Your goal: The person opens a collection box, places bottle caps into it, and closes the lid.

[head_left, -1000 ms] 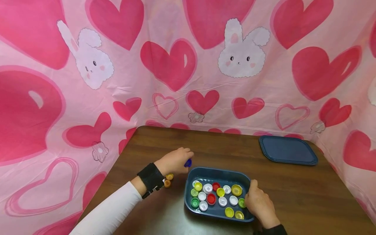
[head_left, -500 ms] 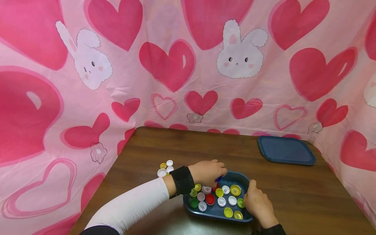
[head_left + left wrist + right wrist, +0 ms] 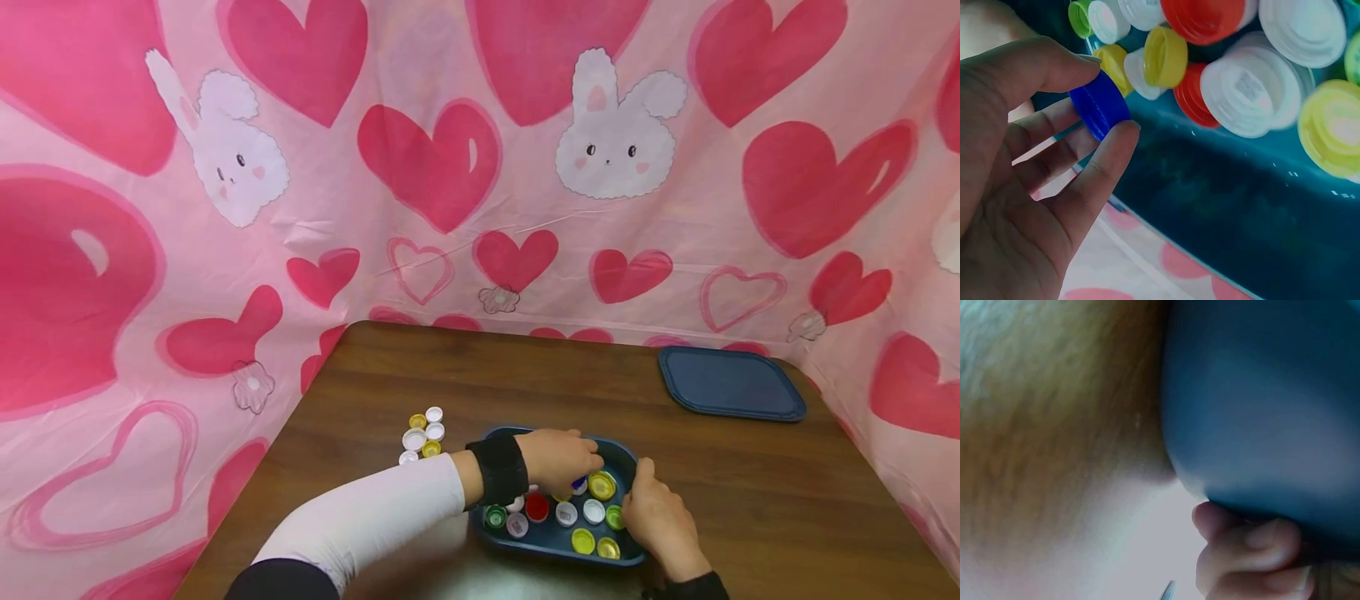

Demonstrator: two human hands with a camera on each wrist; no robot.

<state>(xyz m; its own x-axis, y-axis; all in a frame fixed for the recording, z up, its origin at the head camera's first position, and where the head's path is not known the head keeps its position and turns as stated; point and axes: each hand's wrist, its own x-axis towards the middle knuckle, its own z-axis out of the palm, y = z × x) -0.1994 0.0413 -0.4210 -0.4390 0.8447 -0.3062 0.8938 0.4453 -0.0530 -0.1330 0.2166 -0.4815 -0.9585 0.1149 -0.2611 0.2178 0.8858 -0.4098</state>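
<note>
A dark blue plastic tray [image 3: 551,550] with high walls stands on the table, holding several bottle caps. My left hand [image 3: 557,460] reaches in over its far side and pinches a blue bottle cap [image 3: 1100,103] between thumb and finger, the cap tilted on edge. Close by in the tray lie a large yellow cap [image 3: 602,484] and a white cap [image 3: 594,511]; a red cap [image 3: 537,507] is nearer the middle. The hand and wrist hide part of the caps. At the tray's right end my right hand [image 3: 660,518] grips the rim, fingers [image 3: 1254,547] curled under it.
Left of the tray, a group of white and yellow caps [image 3: 415,439] lies on the wooden table [image 3: 487,367], partly behind my left sleeve. A flat dark blue lid [image 3: 731,383] lies at the back right. Pink heart-patterned cloth [image 3: 517,208] hangs behind the table.
My left hand has carried the blue cap from beyond the tray's left corner rightward into the tray, uncovering the group of caps at the left. The right hand keeps its hold on the rim.
</note>
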